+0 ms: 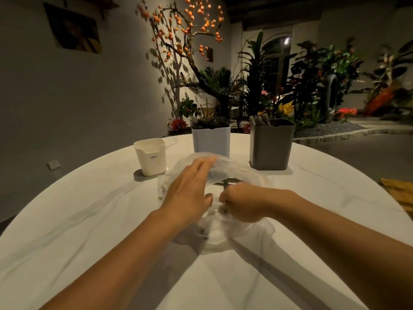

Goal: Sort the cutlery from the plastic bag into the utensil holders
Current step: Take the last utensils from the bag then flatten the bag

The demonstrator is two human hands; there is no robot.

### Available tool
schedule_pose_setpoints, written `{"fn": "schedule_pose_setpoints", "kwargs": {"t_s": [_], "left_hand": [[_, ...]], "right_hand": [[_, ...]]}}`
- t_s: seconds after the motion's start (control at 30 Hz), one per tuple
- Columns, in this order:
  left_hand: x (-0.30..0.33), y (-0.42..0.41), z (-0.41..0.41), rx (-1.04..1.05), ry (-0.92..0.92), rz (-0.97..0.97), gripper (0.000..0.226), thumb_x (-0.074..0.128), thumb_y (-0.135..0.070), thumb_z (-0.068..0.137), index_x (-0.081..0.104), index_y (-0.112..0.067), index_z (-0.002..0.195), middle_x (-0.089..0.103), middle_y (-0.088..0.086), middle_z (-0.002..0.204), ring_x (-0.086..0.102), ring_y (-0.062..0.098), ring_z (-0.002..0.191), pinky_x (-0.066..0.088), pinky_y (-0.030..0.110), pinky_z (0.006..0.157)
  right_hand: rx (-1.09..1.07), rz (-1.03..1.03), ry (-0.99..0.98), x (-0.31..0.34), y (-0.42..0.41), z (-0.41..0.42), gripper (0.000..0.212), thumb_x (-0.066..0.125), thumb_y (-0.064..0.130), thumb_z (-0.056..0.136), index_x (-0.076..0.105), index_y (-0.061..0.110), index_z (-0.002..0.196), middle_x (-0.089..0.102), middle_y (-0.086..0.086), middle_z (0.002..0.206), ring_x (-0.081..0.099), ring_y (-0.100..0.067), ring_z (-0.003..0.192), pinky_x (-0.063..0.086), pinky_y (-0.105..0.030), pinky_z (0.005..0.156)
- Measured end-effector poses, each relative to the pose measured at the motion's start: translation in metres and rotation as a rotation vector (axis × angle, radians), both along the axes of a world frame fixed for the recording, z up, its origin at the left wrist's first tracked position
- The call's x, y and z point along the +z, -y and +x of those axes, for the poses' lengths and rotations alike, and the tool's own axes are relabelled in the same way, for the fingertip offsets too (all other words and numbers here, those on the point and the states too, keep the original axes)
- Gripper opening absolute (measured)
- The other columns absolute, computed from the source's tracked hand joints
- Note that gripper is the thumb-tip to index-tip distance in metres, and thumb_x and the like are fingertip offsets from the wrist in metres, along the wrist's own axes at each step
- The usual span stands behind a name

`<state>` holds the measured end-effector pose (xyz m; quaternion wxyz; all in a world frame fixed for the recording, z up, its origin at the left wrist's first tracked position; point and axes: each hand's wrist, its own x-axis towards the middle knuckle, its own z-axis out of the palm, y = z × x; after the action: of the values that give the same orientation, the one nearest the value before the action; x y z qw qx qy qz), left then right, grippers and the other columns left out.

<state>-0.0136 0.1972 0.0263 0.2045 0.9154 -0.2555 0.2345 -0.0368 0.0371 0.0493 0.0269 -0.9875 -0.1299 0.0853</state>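
Left hand point(190, 193), fingers straight, presses clear plastic bag point(225, 171) at desk point(89, 220) centre; right hand point(243, 203) pinches its film. Bag: limp, slippery. Dark cutlery point(230, 182) inside: stiff; grip handles. Holders at 12 o'clock.

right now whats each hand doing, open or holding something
Left hand: open, fingers straight, resting on the plastic bag.
Right hand: fingers curled, gripping a dark piece of cutlery at the bag.
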Motion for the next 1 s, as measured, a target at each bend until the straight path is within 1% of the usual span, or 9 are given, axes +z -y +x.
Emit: {"fn": "schedule_pose_setpoints", "kwargs": {"t_s": [0.1,0.2,0.27,0.37,0.43,0.63,0.77,0.9,1.0], "left_hand": [[-0.009,0.010,0.002,-0.025,0.035,-0.125,0.081,0.066,-0.010,0.092,0.022,-0.039,0.153,0.033,-0.016,0.154,0.040,0.008,0.133,0.036,0.017,0.104],[-0.019,0.012,0.004,-0.016,-0.010,-0.235,0.076,0.057,-0.005,0.093,0.025,-0.038,0.153,0.035,-0.015,0.155,0.040,0.008,0.136,0.035,0.022,0.111],[-0.024,0.011,0.005,-0.002,-0.023,-0.215,0.075,0.056,-0.005,0.094,0.024,-0.038,0.153,0.034,-0.015,0.156,0.038,0.008,0.138,0.036,0.025,0.111],[-0.032,0.011,0.005,0.004,-0.051,-0.184,0.073,0.054,-0.007,0.095,0.024,-0.036,0.154,0.032,-0.014,0.157,0.035,0.009,0.141,0.032,0.024,0.110],[-0.037,0.011,0.006,0.021,-0.070,-0.177,0.070,0.054,-0.010,0.095,0.025,-0.034,0.154,0.034,-0.011,0.157,0.036,0.011,0.141,0.033,0.028,0.114],[-0.045,0.010,0.009,0.055,-0.077,-0.140,0.059,0.054,-0.019,0.098,0.030,-0.032,0.151,0.039,-0.008,0.154,0.040,0.013,0.138,0.034,0.030,0.114],[-0.048,0.005,0.010,0.067,-0.113,-0.093,0.055,0.058,-0.026,0.100,0.034,-0.033,0.149,0.043,-0.008,0.151,0.043,0.014,0.136,0.038,0.033,0.112],[-0.047,0.001,0.009,0.087,-0.119,-0.083,0.054,0.064,-0.024,0.096,0.041,-0.036,0.143,0.049,-0.011,0.143,0.048,0.012,0.128,0.043,0.032,0.108],[-0.045,0.000,0.008,0.060,-0.119,-0.079,0.055,0.064,-0.019,0.095,0.043,-0.037,0.142,0.050,-0.014,0.141,0.050,0.009,0.124,0.046,0.030,0.104]], "right_hand": [[-0.089,0.084,0.094,-0.015,0.001,0.012,0.034,0.046,0.040,0.104,0.066,0.014,0.112,0.065,0.000,0.101,0.059,-0.016,0.093,0.047,-0.031,0.093],[-0.192,0.095,0.232,-0.025,0.007,0.014,0.045,0.044,0.055,0.100,0.067,0.019,0.113,0.060,0.009,0.085,0.053,-0.010,0.087,0.039,-0.024,0.086],[-0.249,0.087,0.251,-0.031,0.009,0.015,0.064,0.038,0.070,0.093,0.060,0.023,0.130,0.066,0.005,0.111,0.056,-0.013,0.101,0.041,-0.027,0.095],[-0.336,0.101,0.215,-0.045,0.004,0.017,0.089,0.031,0.082,0.085,0.031,0.026,0.153,0.042,-0.002,0.154,0.044,-0.026,0.137,0.034,-0.042,0.114],[-0.292,0.127,0.260,-0.047,0.001,0.021,0.081,0.034,0.076,0.089,0.026,0.030,0.155,0.036,-0.001,0.158,0.040,-0.026,0.140,0.033,-0.044,0.115],[-0.042,-0.065,0.390,-0.037,-0.005,0.012,0.048,0.060,0.046,0.095,0.053,0.023,0.137,0.052,-0.004,0.142,0.050,-0.023,0.125,0.040,-0.037,0.108],[0.027,0.137,0.363,-0.034,-0.004,0.009,0.034,0.059,0.035,0.098,0.059,0.022,0.130,0.051,-0.003,0.138,0.052,-0.018,0.117,0.044,-0.032,0.106],[0.026,0.076,0.359,-0.035,0.013,0.012,0.040,0.060,0.036,0.097,0.054,0.027,0.136,0.051,-0.001,0.140,0.053,-0.020,0.116,0.048,-0.034,0.105],[0.139,-0.064,0.294,-0.038,0.021,0.016,0.056,0.057,0.040,0.098,0.036,0.033,0.150,0.032,0.001,0.156,0.045,-0.026,0.132,0.046,-0.038,0.107]]}}
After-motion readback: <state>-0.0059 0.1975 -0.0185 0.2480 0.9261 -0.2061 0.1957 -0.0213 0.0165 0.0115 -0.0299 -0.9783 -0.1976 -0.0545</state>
